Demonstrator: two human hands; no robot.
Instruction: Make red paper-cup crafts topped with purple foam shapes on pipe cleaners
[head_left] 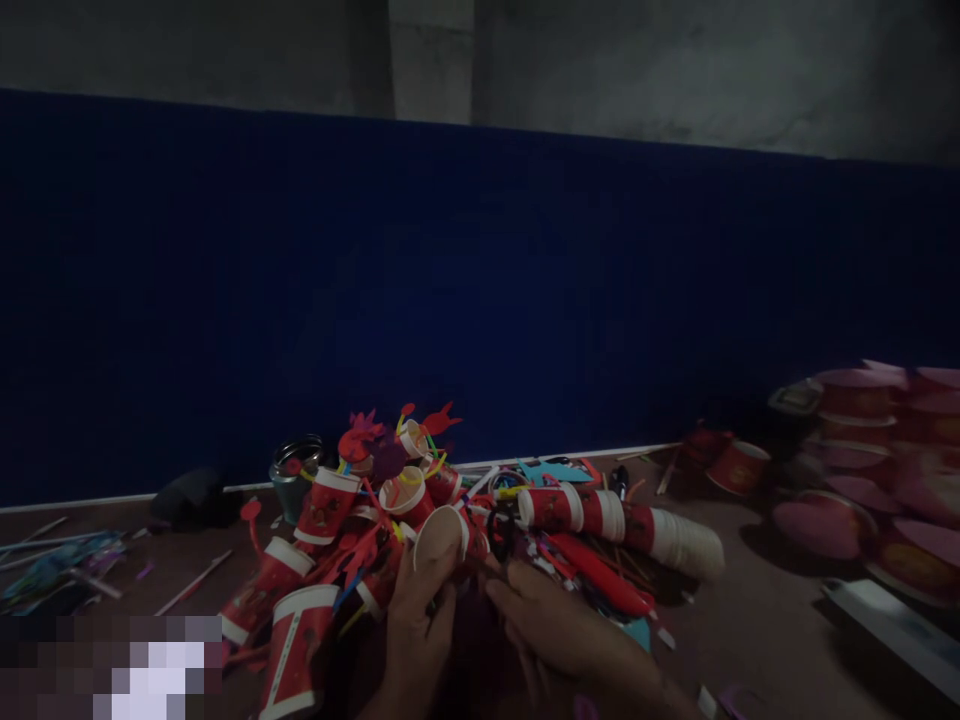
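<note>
My left hand is closed around a red paper cup, its white inside turned toward me. Close beside it, my right hand has its fingers bent together near the cup's right side. Whatever those fingers hold is too dark and hidden to make out. To the left lies a heap of red paper cups, several with coloured strips and red cut-out shapes on them. Right of my hands, a long nested stack of paper cups lies on its side above a red, elongated object.
A dark green jar stands behind the heap. Larger red tubs are piled at the right, with one tub apart. A pale flat box lies near the right edge. A blue wall panel closes off the back.
</note>
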